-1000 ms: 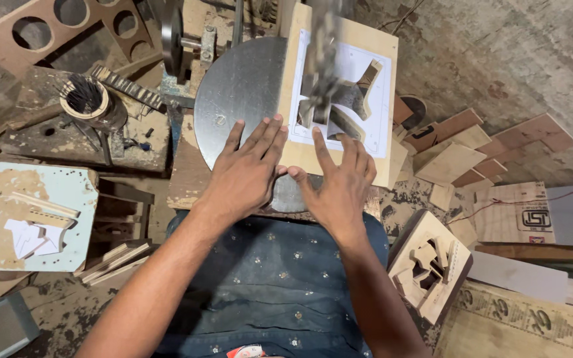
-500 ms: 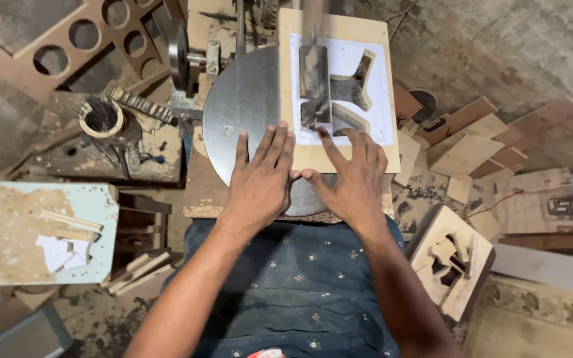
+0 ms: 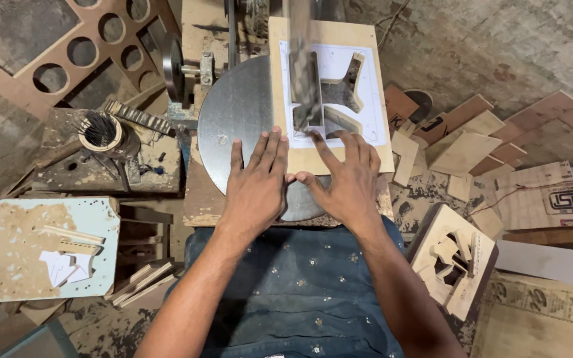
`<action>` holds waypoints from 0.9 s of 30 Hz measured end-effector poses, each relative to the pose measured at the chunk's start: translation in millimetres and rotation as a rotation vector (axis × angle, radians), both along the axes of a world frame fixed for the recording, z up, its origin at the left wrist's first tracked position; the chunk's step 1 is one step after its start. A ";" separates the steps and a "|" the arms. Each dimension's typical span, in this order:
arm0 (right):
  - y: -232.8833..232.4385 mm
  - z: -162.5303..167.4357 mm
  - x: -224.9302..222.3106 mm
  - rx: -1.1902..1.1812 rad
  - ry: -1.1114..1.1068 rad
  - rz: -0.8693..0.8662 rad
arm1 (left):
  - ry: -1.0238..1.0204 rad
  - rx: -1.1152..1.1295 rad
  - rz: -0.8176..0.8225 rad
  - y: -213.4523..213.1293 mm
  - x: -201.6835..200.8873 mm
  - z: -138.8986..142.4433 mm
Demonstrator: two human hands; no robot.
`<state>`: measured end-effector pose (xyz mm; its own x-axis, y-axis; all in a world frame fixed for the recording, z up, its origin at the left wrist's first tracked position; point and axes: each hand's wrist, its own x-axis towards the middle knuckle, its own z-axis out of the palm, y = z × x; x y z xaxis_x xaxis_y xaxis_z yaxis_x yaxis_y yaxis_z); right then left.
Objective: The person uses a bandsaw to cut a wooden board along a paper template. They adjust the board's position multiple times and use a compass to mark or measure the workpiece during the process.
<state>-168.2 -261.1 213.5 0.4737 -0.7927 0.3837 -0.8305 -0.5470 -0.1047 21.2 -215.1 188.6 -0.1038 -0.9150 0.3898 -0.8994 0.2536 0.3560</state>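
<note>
Both hands are lying flat w/ fingers spread, gripping nothing: the left hand [image 3: 254, 189] is pressing half on the round metal saw table [image 3: 233, 119] and half on the near-left edge of the wooden board [image 3: 329, 159], the right hand [image 3: 343, 179] is pressing on the board's near edge. The board (paper pattern [image 3: 366, 99] glued on, shape partly cut out) is lying straight ahead of the fingertips, long axis running away from the person, w/ the blurred blade [image 3: 303, 73] standing in the cut just beyond the right hand's fingers, so that hand is the nearer one.
</note>
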 end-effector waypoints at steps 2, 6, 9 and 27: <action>-1.4 -0.8 0.6 -0.014 0.001 0.008 | -0.009 0.002 0.008 -0.7 1.0 0.7; -2.9 -1.6 1.1 -0.010 0.003 0.003 | -0.016 0.001 0.010 -1.2 0.8 0.9; -3.9 -1.3 0.6 0.006 -0.012 0.013 | -0.022 0.002 0.017 -1.5 0.6 0.9; -3.9 8.8 -4.2 0.034 0.033 0.035 | -0.110 -0.098 0.085 16.0 -22.1 -9.1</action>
